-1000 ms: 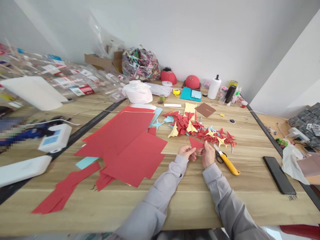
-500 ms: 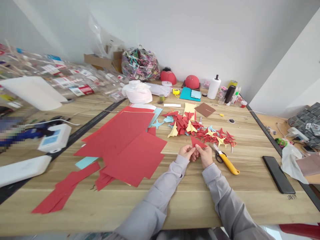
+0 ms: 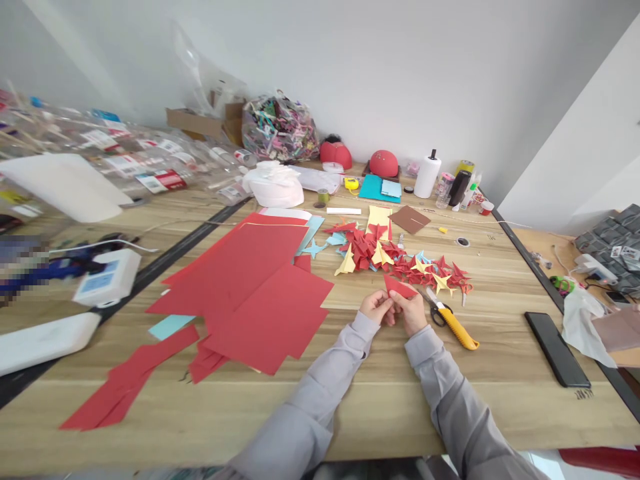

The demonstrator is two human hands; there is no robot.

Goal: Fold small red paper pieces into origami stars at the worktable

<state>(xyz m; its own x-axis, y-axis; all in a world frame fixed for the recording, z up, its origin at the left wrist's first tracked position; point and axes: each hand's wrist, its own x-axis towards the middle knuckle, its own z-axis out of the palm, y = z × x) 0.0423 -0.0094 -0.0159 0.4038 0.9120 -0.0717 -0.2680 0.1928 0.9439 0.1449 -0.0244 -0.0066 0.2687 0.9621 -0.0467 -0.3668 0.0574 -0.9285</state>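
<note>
red paper piece (image 3: 399,286), triangular, sharp-tipped

1. The right hand (image 3: 413,313) slid off the right corner of the red paper triangle (image 3: 398,287) and came to grip its lower edge, on the side facing the desk's (image 3: 380,407) near edge
2. That hand drew in to the left hand (image 3: 375,307), so the gap between their fingertips nearly vanished
3. The triangle shifted slightly toward the desk's right edge
</note>
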